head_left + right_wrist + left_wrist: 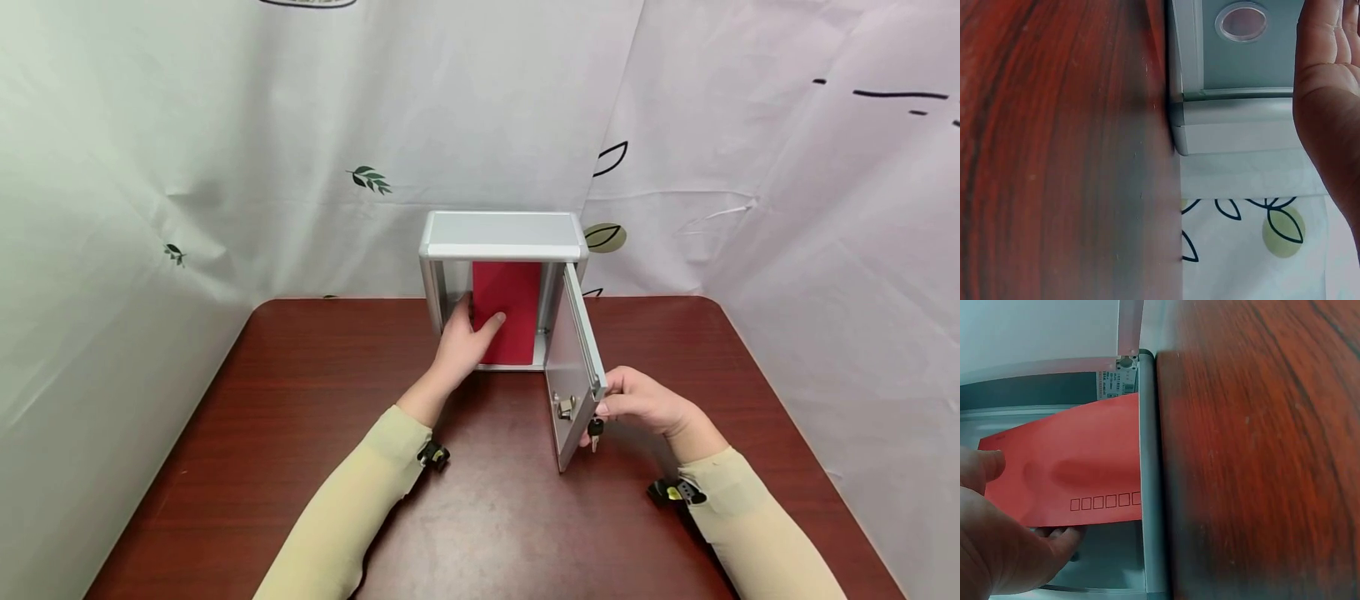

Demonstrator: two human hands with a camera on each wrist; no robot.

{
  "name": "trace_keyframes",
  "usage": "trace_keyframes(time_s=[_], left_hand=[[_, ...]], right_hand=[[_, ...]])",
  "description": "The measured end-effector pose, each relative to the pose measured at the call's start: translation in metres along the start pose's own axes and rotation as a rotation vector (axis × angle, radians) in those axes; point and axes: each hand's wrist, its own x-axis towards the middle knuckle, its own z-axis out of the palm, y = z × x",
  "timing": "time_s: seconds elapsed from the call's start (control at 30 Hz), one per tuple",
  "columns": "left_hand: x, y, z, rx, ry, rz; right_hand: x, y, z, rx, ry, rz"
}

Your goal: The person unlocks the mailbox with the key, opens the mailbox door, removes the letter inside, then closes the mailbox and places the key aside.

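A red envelope stands upright inside a small silver metal box. My left hand reaches into the box and holds the envelope by its left side, thumb on the front face and fingers behind. A row of printed squares marks the envelope in the left wrist view. The box door is swung outward, with a lock on its inner face. At the door's free edge, my right hand grips with curled fingers, beside a hanging key. Its fingertips are partly hidden.
The box stands at the back of a reddish-brown wooden table. White cloth with leaf prints hangs behind and on both sides. A barcode label is stuck inside the box. The door juts out toward the front.
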Motion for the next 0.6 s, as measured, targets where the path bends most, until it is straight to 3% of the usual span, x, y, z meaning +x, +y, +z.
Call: trace_keyframes(time_s=[0.43,0.6], left_hand=[[0.009,-0.003,0.003,-0.077,-0.026,0.013],[0.011,-0.002,0.004,-0.105,-0.007,0.015]], right_hand=[[0.000,0.000,0.000,0.007,-0.006,-0.012],[0.000,-0.001,0.001,-0.001,-0.003,-0.005]])
